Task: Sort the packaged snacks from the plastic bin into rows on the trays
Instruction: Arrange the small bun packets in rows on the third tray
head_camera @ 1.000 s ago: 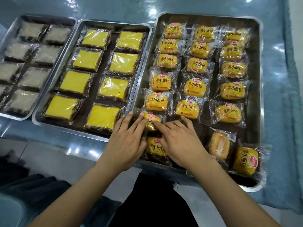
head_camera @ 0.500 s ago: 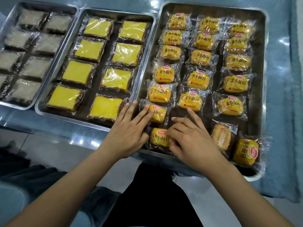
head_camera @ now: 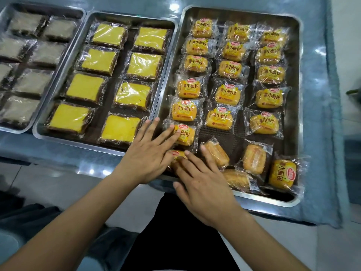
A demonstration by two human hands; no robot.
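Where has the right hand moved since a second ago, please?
Yes: the right hand drew back toward the tray's near rim, off the bun packet under the left hand.

Right hand (head_camera: 203, 184) now nearer tray edge

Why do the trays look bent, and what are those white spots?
Head view: the wide-angle lens bows the right tray outward; the white spots are overhead light glaring off the glossy table and the wrappers of the yellow cakes; the grey cakes at the left edge look smeared.
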